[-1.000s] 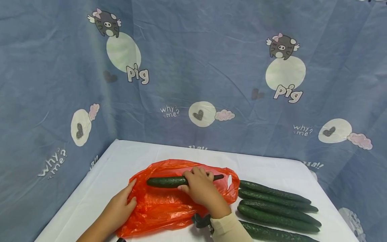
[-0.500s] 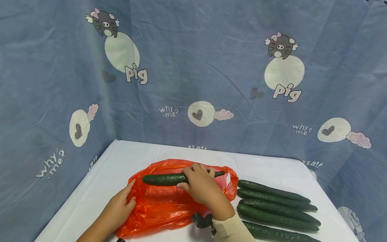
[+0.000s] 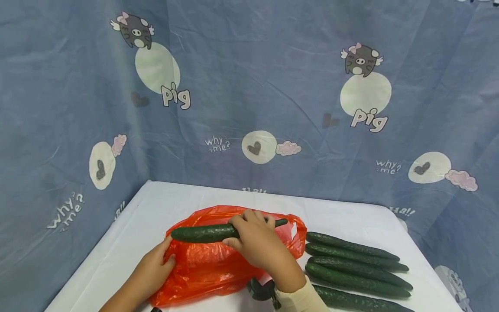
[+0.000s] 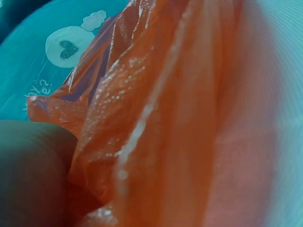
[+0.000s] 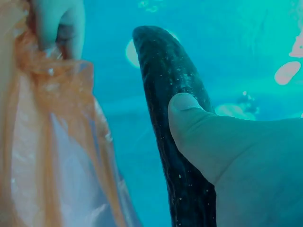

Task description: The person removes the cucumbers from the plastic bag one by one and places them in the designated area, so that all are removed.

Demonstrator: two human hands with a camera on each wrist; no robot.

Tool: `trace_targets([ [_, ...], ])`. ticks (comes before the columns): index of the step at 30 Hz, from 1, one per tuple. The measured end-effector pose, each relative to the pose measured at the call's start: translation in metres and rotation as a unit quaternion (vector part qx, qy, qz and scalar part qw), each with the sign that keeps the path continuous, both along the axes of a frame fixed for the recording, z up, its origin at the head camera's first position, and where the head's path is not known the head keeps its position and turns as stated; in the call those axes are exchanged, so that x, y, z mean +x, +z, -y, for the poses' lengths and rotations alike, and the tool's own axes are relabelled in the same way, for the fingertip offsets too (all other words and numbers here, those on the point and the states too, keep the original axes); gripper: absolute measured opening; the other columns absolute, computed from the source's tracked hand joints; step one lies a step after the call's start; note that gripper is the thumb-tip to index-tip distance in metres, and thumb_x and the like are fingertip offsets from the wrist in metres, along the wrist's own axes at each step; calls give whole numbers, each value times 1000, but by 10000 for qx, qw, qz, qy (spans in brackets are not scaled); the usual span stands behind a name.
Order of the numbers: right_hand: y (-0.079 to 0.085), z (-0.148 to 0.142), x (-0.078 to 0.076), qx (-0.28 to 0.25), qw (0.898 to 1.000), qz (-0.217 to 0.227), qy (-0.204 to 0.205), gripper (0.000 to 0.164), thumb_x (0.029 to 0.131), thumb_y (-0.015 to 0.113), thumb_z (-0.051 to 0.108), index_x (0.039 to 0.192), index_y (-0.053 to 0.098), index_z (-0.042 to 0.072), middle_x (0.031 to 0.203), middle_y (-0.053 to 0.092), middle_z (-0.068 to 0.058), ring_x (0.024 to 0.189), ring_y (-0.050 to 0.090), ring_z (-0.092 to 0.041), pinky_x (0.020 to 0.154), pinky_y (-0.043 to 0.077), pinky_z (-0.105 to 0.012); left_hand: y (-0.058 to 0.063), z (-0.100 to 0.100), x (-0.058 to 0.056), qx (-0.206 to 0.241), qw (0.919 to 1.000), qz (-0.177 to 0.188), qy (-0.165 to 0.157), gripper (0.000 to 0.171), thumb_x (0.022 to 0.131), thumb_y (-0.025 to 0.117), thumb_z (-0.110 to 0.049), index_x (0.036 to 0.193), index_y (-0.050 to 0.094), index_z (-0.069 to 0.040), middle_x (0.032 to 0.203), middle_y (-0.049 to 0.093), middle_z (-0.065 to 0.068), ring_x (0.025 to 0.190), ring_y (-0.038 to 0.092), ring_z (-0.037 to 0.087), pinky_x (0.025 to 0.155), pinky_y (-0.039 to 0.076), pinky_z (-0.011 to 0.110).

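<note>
My right hand [image 3: 255, 242] grips a long dark green cucumber [image 3: 202, 234] around its right half. In the head view the cucumber lies across the top of a red plastic bag [image 3: 214, 268], its blunt left end by the left hand's fingers. The right wrist view shows my thumb pressed along the cucumber [image 5: 163, 94], with the bag [image 5: 52, 118] to its left. At the bag's left edge, my left hand [image 3: 153, 266] holds the thin plastic, as the right wrist view also shows. Crumpled film of the bag [image 4: 156, 123] fills most of the left wrist view.
Several more cucumbers [image 3: 358, 273] lie side by side to the right of the bag on the white tabletop [image 3: 179, 195]. A blue patterned curtain [image 3: 249, 86] stands behind and beside the table. A dark wrist device [image 3: 261, 289] hangs below the right wrist.
The held cucumber has shifted left over the bag, its blunt end now near the left hand. My right hand has moved slightly left with it. The left hand has stayed put.
</note>
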State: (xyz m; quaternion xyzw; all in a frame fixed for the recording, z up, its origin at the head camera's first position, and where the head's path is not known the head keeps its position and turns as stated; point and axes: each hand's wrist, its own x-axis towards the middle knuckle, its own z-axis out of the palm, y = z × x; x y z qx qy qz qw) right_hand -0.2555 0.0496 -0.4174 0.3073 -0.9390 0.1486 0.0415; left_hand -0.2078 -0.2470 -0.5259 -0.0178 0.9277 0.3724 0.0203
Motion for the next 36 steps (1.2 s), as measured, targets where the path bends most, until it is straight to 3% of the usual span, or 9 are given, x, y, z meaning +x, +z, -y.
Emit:
trace_targets([
  [6, 6, -2, 9, -63, 10000, 16, 45, 53, 93, 70, 57, 138, 62, 29, 124, 58, 4, 114, 50, -18, 91, 34, -51, -1, 1, 2, 79, 10000, -45, -3, 67, 105, 59, -19, 164, 30, -6, 156, 50, 25, 144, 46, 50, 110, 43, 70],
  [15, -9, -15, 18, -130, 9997, 189, -80, 53, 94, 69, 56, 138, 62, 28, 124, 57, 4, 119, 47, -19, 96, 33, -56, -3, -1, 0, -153, 9999, -14, -21, 74, 104, 58, -18, 167, 22, -7, 160, 41, 31, 146, 41, 53, 113, 38, 71],
  [19, -10, -22, 23, -189, 9994, 146, -264, 55, 93, 71, 56, 139, 62, 27, 117, 56, 6, 116, 48, -18, 96, 32, -57, -1, 0, -1, -178, 9997, -134, -55, 73, 103, 58, -17, 166, 24, -4, 160, 42, 31, 145, 42, 52, 113, 38, 70],
  [26, -9, -36, 35, -172, 9988, -59, -455, 54, 92, 75, 54, 137, 63, 28, 121, 57, 6, 120, 49, -20, 103, 32, -65, 0, 0, -2, -192, 9998, -37, -51, 75, 103, 58, -19, 167, 22, -4, 161, 39, 31, 146, 40, 53, 113, 38, 70],
  [36, -15, -56, 51, -217, 9977, -267, -579, 52, 91, 76, 52, 134, 66, 25, 119, 57, 6, 118, 49, -21, 107, 30, -70, 0, -1, 0, -280, 9993, -229, -69, 73, 103, 56, -17, 166, 23, -2, 161, 39, 32, 146, 39, 54, 114, 37, 70],
])
